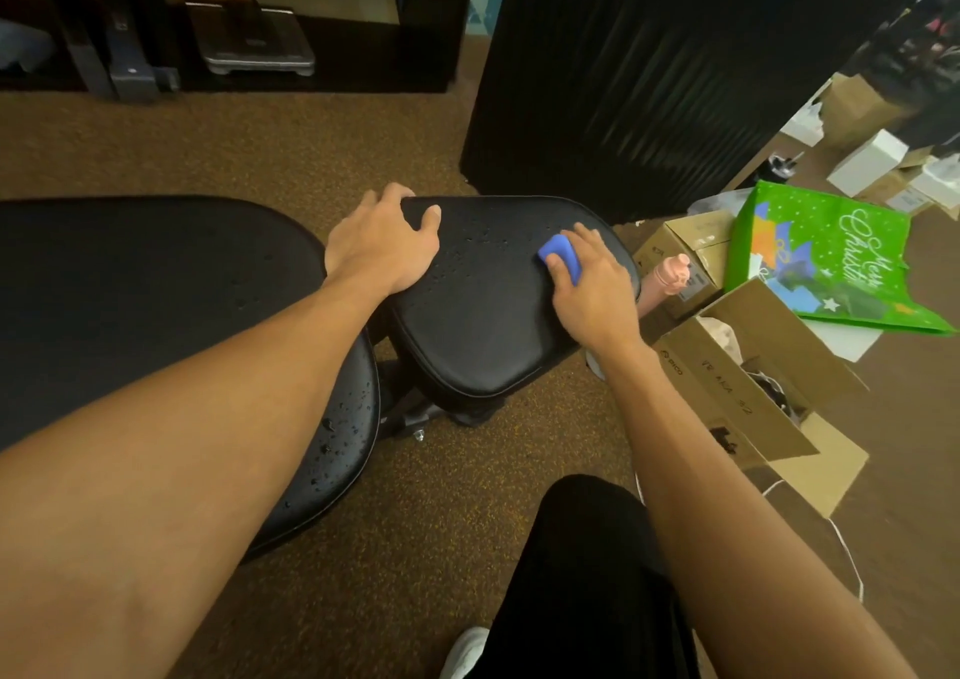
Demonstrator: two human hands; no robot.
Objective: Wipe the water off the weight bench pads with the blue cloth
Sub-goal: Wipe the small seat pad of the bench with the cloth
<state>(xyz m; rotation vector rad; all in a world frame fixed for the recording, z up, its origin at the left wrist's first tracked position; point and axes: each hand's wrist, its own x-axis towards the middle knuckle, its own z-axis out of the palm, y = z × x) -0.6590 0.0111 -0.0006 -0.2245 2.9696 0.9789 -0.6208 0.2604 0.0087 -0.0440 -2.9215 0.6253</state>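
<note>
1. Water beads (480, 238) dot my black seat pad (483, 325) and the near edge of the longer back pad (156, 288) beside it.
2. Folded small, the blue cloth (560, 256) lies on the seat pad's far right part under my right hand (592, 291), whose thumb and fingers curl round it, pressing down.
3. My left hand (382, 249) grips the seat pad's far left edge, fingers hooked over it.
</note>
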